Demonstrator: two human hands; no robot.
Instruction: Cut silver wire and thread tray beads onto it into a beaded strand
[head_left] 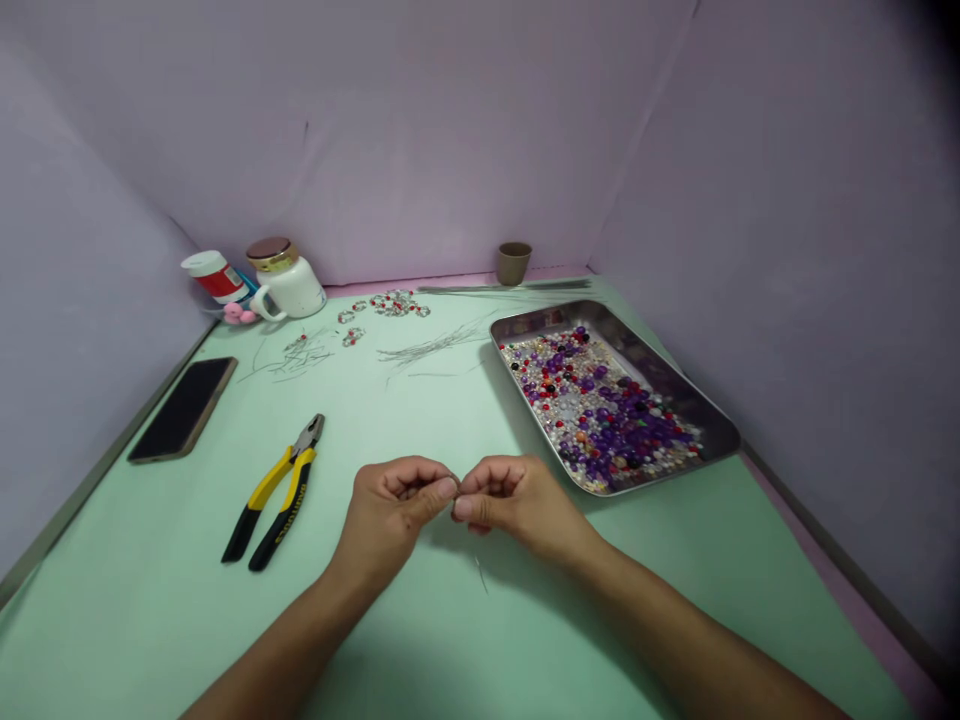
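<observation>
My left hand point(405, 500) and my right hand point(514, 500) meet tip to tip above the near middle of the table, each closed in a pinch. Between them is a thin wire point(481, 575); one end of it shows below my right hand, and the rest is hidden by the fingers. Whether a bead is on it I cannot make out. Left of my hands lie yellow and black pliers point(277, 495), jaws pointing away from me. To the right, a metal tray point(667, 375) holds many purple, red, black and pale beads point(630, 425).
Loose wires point(427, 348), short wire pieces point(300, 362) and small beaded rings point(397, 303) lie farther back. A phone point(184, 410) is at the left edge. Along the back stand a lidded white mug point(292, 290), a red-and-white tub point(217, 277) and a brown cup point(513, 264).
</observation>
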